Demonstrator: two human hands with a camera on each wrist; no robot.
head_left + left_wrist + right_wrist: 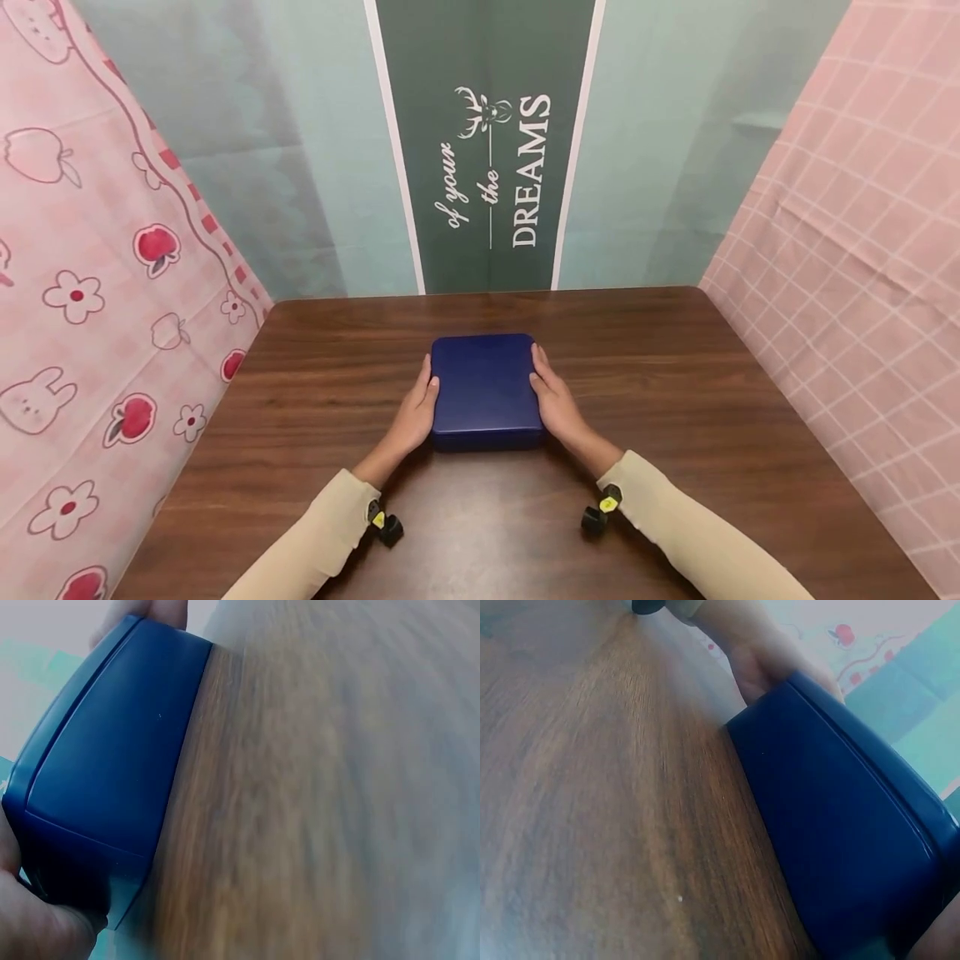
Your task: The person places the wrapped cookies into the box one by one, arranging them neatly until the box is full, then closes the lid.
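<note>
A dark blue, nearly square box (486, 383) with rounded corners lies flat at the middle of the wooden table, its lid closed. My left hand (414, 412) holds its left side, thumb by the lid's edge and fingers along the side wall. On the opposite side my right hand (558, 404) grips it in the same way. A seam below the lid runs along the front wall of the box (112, 742) in the left wrist view. The right wrist view shows the same wall of the box (832, 810), close over the wood, with the left hand (761, 664) at its far end.
The brown wood-grain table (660, 375) reaches back to a green hanging cloth (487, 50) printed with white lettering. Pink cloths hang at both sides, a patterned one (112, 317) on the left and a checked one (855, 250) on the right. Small black wrist cameras (595, 520) sit at both cuffs.
</note>
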